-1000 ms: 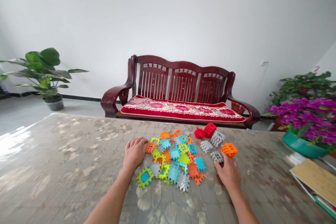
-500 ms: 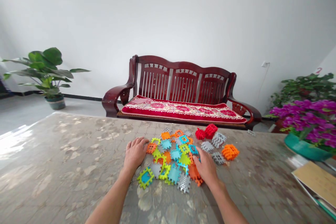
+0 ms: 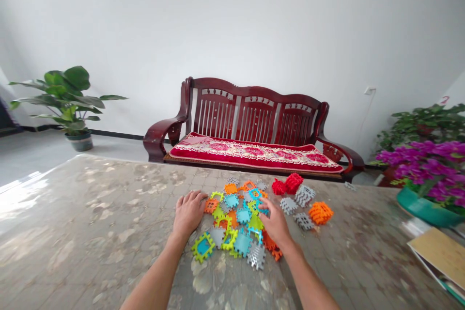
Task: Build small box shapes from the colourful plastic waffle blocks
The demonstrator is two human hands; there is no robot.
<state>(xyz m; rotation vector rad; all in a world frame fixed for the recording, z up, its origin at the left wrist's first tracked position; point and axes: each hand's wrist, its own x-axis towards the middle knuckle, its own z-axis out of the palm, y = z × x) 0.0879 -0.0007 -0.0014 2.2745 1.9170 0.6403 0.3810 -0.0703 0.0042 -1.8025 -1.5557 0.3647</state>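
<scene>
A loose pile of interlocking plastic building tiles in blue, green, orange and grey lies on the table, with a light blue tile (image 3: 242,242) near its front. My left hand (image 3: 189,210) rests flat at the pile's left edge, fingertips beside an orange window tile (image 3: 211,206). Over the right side of the pile is my right hand (image 3: 275,223), fingers stretched out and apart, above blue and green tiles. It partly covers the tiles under it. A grey tile (image 3: 256,255) and a green-framed tile (image 3: 203,247) lie along the near edge.
Right of the pile stand red tiles (image 3: 293,183), grey tiles (image 3: 305,195) and an orange stack (image 3: 320,213). A flower pot (image 3: 425,207) and a notebook (image 3: 441,252) sit at the table's right. Behind the patterned table (image 3: 119,232) is a wooden bench (image 3: 254,92).
My right hand has shifted left and slightly up, from the pile's right edge to over its tiles, its fingers now more spread. My left hand stays in place. The view has moved slightly.
</scene>
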